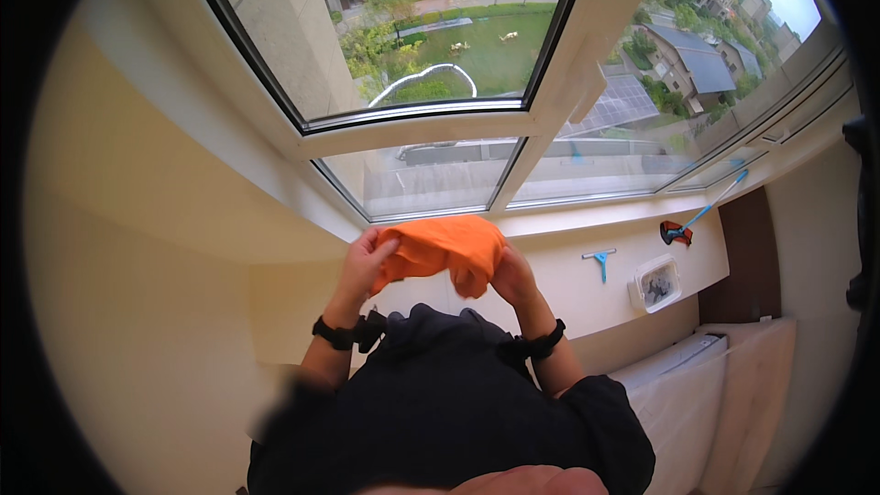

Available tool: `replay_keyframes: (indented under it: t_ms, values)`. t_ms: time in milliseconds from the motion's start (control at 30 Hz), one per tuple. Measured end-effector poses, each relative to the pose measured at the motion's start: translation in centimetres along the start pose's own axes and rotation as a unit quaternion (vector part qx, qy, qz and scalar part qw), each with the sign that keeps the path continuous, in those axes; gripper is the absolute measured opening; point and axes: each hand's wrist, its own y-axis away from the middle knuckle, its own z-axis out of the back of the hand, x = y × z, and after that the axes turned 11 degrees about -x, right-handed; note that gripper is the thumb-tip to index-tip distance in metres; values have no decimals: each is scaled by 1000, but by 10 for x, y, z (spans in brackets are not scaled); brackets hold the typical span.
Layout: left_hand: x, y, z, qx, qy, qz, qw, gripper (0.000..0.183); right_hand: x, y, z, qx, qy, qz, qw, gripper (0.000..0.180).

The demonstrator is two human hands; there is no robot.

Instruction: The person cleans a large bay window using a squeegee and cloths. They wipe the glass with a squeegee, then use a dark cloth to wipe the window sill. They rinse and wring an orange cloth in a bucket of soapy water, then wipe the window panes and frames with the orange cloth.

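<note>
An orange cloth [440, 244] is stretched loosely between my two hands, in front of my chest. My left hand [364, 265] pinches its left end, the thumb lying over the fabric. At the right end, my right hand [514, 275] grips the cloth, with part of the fingers hidden behind it. A fold of the fabric hangs down near the right hand. Just beyond the cloth stands the white window frame [419, 136] with its glass panes. Both wrists wear black straps.
On the pale windowsill ledge [550, 289] to my right lie a blue squeegee [601, 264] and a white plastic basin [654, 283] with dark, wet-looking contents. Farther along, a long-handled blue cleaning tool [708, 210] leans by the window. A bare wall [158, 275] closes the left side.
</note>
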Motion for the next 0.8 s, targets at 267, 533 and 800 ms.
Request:
replay_keyframes:
  t_ms: [267,533,800]
  values:
    - [39,17,-20,246,-114,102,957,44,-52,-26,29,-134,157,-46,977,48]
    - [61,12,73,-32,-101,100,989,33,-4,-126,139,-408,314,208,832,38]
    - [147,-25,171,-97,-106,140,980,28,-14,-256,207,-406,491,518,571,40]
